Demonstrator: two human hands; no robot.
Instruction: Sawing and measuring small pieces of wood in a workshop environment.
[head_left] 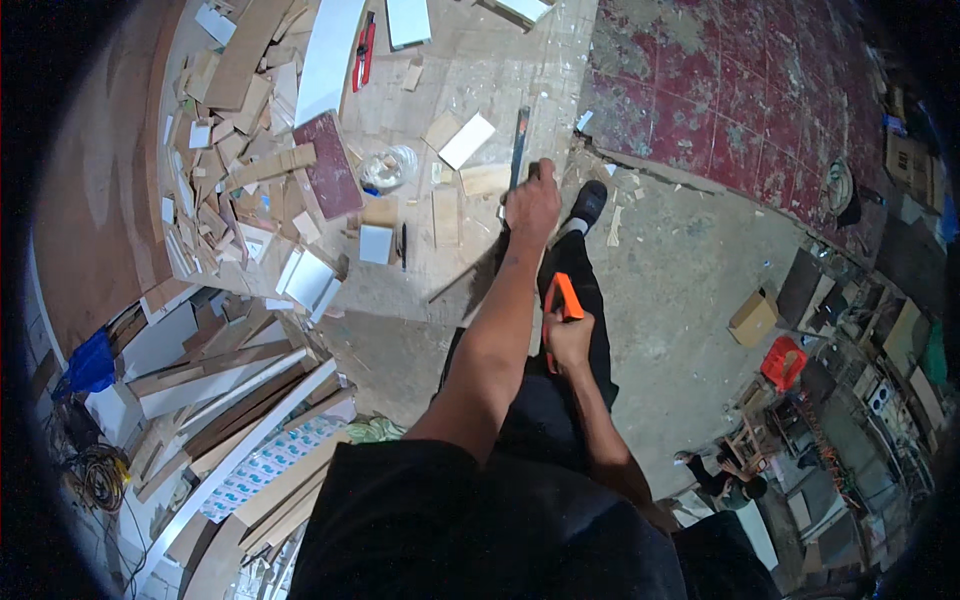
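My left hand (pixel 533 208) is at the edge of the wooden work surface, its fingers curled. Right beside it lies a long, narrow dark strip (pixel 520 145), whose near end meets the hand; whether the fingers grip it is hidden. Closer to my body, my right hand (pixel 570 342) is closed around the orange handle of a hand saw (pixel 567 294). The saw's blade cannot be made out against my black trousers. Left of my left hand lie a pale wood block (pixel 487 180), a white block (pixel 467 141) and a thin board (pixel 446 219).
Wood offcuts (pixel 215 165) crowd the left of the work surface (pixel 400 290), with a red utility knife (pixel 364 52) and clear round container (pixel 388 168). Stacked boards (pixel 240 400) stand lower left. A cardboard box (pixel 753 318) and red stool (pixel 783 363) are right; another person (pixel 735 483) is lower right.
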